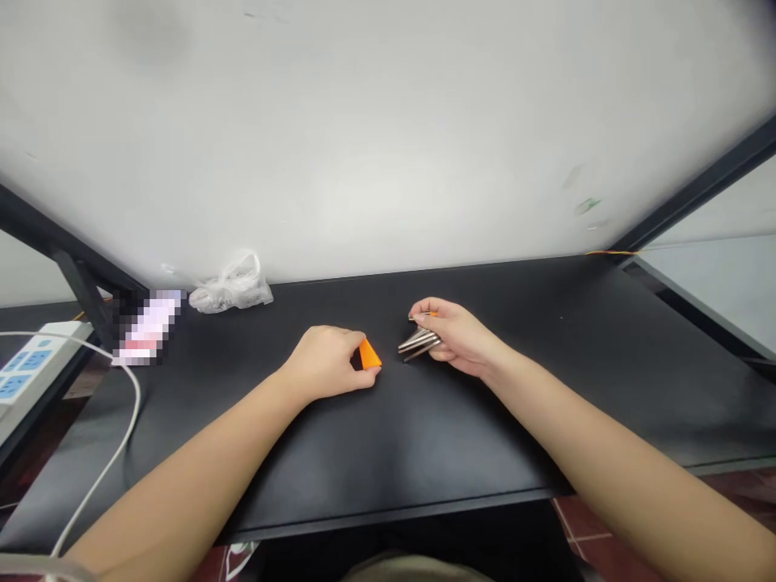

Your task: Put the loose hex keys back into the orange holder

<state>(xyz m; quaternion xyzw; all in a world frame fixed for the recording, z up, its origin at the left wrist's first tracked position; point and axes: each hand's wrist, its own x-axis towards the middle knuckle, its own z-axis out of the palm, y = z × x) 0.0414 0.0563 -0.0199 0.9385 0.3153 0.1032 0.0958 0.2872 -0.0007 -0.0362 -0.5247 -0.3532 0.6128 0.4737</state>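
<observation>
My left hand (331, 361) rests low over the black table and pinches a small orange triangular piece (369, 355) between thumb and fingers. Across a short gap to the right, my right hand (452, 333) is closed around several thin silver metal pieces (418, 343). Their ends stick out toward the left hand, and their exact kind cannot be made out. A bit of orange (432, 314) also shows between the right fingers. The palm and fingers hide the rest of what this hand holds.
The black table (388, 453) meets a pale wall (376, 162) at the back. A clear plastic bag (234, 287) lies at the back left, beside a pixelated item (149, 327). A white power strip (27, 372) and a white cable (130, 404) are at the left.
</observation>
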